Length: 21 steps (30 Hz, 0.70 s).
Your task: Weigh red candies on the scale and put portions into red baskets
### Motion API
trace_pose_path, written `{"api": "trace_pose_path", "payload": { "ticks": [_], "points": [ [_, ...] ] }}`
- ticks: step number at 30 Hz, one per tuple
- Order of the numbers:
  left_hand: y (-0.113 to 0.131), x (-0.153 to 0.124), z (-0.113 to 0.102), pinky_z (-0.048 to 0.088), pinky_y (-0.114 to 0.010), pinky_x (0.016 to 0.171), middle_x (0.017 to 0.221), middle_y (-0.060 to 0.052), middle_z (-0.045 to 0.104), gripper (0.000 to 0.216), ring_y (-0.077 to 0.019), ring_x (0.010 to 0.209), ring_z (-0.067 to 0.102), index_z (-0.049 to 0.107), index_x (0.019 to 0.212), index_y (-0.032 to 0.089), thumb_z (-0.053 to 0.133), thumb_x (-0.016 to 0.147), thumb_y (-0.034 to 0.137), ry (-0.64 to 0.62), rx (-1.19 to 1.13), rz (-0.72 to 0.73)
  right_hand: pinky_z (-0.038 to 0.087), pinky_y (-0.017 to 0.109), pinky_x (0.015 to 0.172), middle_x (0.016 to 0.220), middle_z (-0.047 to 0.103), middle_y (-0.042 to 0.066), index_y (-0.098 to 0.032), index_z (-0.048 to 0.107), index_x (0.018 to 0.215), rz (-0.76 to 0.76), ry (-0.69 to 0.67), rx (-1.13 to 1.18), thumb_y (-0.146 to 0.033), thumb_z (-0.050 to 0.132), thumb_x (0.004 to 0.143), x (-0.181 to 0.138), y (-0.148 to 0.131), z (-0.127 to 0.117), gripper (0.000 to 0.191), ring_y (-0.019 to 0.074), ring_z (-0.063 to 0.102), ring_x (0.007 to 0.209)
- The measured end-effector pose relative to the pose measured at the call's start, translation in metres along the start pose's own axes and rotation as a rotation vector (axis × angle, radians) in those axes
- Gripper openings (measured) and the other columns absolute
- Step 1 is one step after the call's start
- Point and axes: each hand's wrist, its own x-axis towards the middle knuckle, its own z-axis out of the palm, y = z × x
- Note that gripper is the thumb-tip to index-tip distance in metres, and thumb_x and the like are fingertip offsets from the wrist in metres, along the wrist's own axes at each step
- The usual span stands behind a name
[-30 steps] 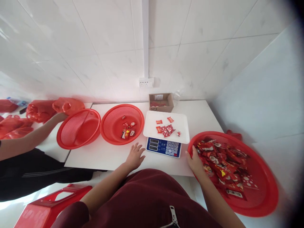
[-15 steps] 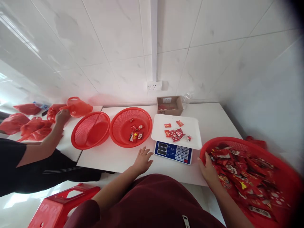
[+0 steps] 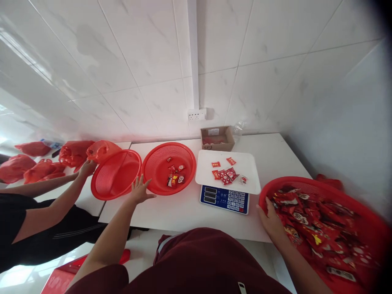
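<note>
My left hand (image 3: 140, 190) is spread open over the white table (image 3: 183, 212), its fingertips at the near rim of the middle red basket (image 3: 156, 161), which holds a few wrapped candies (image 3: 174, 177). My right hand (image 3: 272, 222) rests on the near left rim of the big red basket (image 3: 358, 204) heaped with red candy packets (image 3: 309, 228); whether its fingers hold any packets is unclear. Between my hands stands a blue scale (image 3: 225, 199) with a white tray (image 3: 245, 179) carrying several red candies (image 3: 225, 173).
Another person's hand (image 3: 87, 167) grips the rim of an empty tilted red basket (image 3: 114, 175) at the left. Red plastic bags (image 3: 73, 152) lie beyond it. A small cardboard box (image 3: 217, 139) sits by the wall under a socket (image 3: 196, 114). A red stool (image 3: 70, 273) stands below.
My left hand has moved left from in front of the scale to the middle basket's rim. The other person's hand has gone from the red bags to the left basket and tilted it.
</note>
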Motion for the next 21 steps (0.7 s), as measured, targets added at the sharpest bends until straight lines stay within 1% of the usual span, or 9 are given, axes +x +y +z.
{"api": "trace_pose_path", "payload": {
  "ticks": [2, 4, 5, 8, 13, 15, 21],
  "points": [
    [-0.018, 0.002, 0.003, 0.017, -0.062, 0.111, 0.157, -0.016, 0.021, 0.083, -0.0438, 0.144, 0.008, 0.037, 0.145, 0.028, 0.068, 0.073, 0.057, -0.041, 0.038, -0.038, 0.033, 0.048, 0.11, 0.146, 0.044, 0.018, -0.012, 0.036, 0.144, 0.002, 0.0, 0.013, -0.062, 0.041, 0.073, -0.001, -0.001, -0.001, 0.087, 0.0324, 0.04, 0.135],
    [-0.026, 0.004, 0.005, 0.019, -0.06, 0.111, 0.154, -0.016, 0.029, 0.074, -0.0419, 0.144, 0.011, 0.038, 0.144, 0.026, 0.061, 0.08, 0.055, -0.038, 0.054, -0.043, 0.032, 0.047, 0.111, 0.147, 0.043, 0.018, -0.012, 0.037, 0.144, 0.002, -0.002, 0.025, -0.062, 0.042, 0.073, -0.001, -0.003, -0.002, 0.087, 0.032, 0.039, 0.136],
    [-0.027, 0.005, 0.005, 0.02, -0.059, 0.111, 0.153, -0.017, 0.031, 0.071, -0.0412, 0.144, 0.013, 0.04, 0.143, 0.025, 0.06, 0.081, 0.053, -0.027, 0.061, -0.041, 0.032, 0.046, 0.111, 0.148, 0.042, 0.017, -0.012, 0.037, 0.144, 0.004, -0.004, 0.029, -0.062, 0.043, 0.073, -0.002, -0.003, -0.002, 0.086, 0.0318, 0.039, 0.136],
    [-0.027, 0.008, 0.006, 0.024, -0.058, 0.11, 0.155, -0.017, 0.026, 0.068, -0.0408, 0.144, 0.016, 0.043, 0.141, 0.024, 0.061, 0.081, 0.05, 0.005, 0.086, -0.042, 0.033, 0.047, 0.11, 0.148, 0.042, 0.017, -0.014, 0.037, 0.144, 0.02, -0.007, 0.036, -0.063, 0.043, 0.074, -0.001, -0.001, -0.001, 0.086, 0.0322, 0.04, 0.136],
    [-0.026, 0.012, 0.004, 0.032, -0.053, 0.107, 0.159, -0.013, 0.015, 0.064, -0.039, 0.142, 0.023, 0.042, 0.142, 0.027, 0.06, 0.083, 0.042, 0.057, 0.09, -0.096, 0.034, 0.049, 0.109, 0.147, 0.043, 0.017, -0.015, 0.038, 0.143, -0.004, 0.007, 0.046, -0.063, 0.044, 0.075, 0.001, 0.005, 0.001, 0.084, 0.0331, 0.041, 0.135],
    [-0.025, 0.014, 0.003, 0.033, -0.051, 0.107, 0.159, -0.014, 0.015, 0.062, -0.039, 0.141, 0.024, 0.041, 0.143, 0.027, 0.058, 0.084, 0.038, 0.059, 0.087, -0.122, 0.034, 0.05, 0.109, 0.147, 0.043, 0.017, -0.015, 0.038, 0.143, -0.01, 0.012, 0.041, -0.062, 0.044, 0.076, 0.002, 0.007, 0.002, 0.083, 0.0332, 0.041, 0.135],
    [-0.017, 0.02, 0.001, 0.027, -0.049, 0.111, 0.156, -0.015, 0.02, 0.061, -0.0372, 0.142, 0.025, 0.036, 0.146, 0.026, 0.052, 0.087, 0.022, 0.024, 0.059, -0.228, 0.033, 0.048, 0.11, 0.148, 0.042, 0.015, -0.017, 0.036, 0.145, -0.002, 0.001, 0.049, -0.061, 0.044, 0.076, 0.003, 0.008, 0.003, 0.082, 0.0315, 0.04, 0.136]
  ]
}}
